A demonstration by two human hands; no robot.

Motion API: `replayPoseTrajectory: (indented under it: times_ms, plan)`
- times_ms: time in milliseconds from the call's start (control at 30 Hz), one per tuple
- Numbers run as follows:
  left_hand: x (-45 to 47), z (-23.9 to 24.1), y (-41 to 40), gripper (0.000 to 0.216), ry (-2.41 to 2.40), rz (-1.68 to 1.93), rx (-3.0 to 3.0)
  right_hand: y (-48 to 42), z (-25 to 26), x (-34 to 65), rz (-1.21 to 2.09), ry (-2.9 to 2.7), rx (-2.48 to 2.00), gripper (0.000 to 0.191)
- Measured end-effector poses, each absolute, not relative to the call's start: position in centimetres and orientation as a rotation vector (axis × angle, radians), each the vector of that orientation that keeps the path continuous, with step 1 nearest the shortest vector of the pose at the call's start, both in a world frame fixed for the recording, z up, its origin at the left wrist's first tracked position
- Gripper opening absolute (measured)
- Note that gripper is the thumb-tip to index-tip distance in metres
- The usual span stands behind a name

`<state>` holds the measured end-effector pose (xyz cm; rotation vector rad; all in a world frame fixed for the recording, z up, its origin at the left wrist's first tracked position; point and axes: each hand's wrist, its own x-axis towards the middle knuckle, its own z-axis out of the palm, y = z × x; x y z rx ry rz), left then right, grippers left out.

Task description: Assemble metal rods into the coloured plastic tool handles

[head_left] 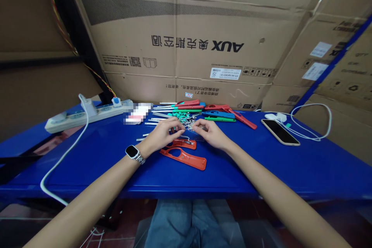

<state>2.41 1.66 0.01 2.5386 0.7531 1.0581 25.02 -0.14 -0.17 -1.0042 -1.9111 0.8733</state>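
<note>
My left hand (168,131), with a watch (133,152) on its wrist, is closed with thumb and index finger pinched together. Facing it, my right hand (209,135) pinches too; what each holds is too small to make out. Thin white wires (189,125) show between the fingertips. Just below lies an orange lighter handle half (191,144) with a white wire and small parts in it, partly behind my left hand. Nearer to me, a second orange handle half (194,161) rests hollow side up. Small green parts (181,116) lie beyond my hands.
Behind my hands are several red, blue (217,114) and green (220,119) lighters and metal tubes (158,115). A power strip (69,122) stands left, its white cable crossing the blue table (232,178). Right are a phone (280,131) and charger (276,117). Cardboard (186,19) walls the back.
</note>
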Motion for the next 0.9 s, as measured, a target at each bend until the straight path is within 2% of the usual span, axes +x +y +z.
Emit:
replayPoseTrajectory:
  times_ms: [433, 900]
  plan:
    - [3.04, 0.0, 1.34, 0.012, 0.793, 1.046, 2.42, -0.18, -0.24, 24.74, 0.823, -1.973, -0.966, 0.029]
    - [3.06, 0.19, 1.15, 0.021, 0.82, 0.905, 2.307, -0.25, -0.33, 24.8, 0.8, -2.007, -0.982, 0.027]
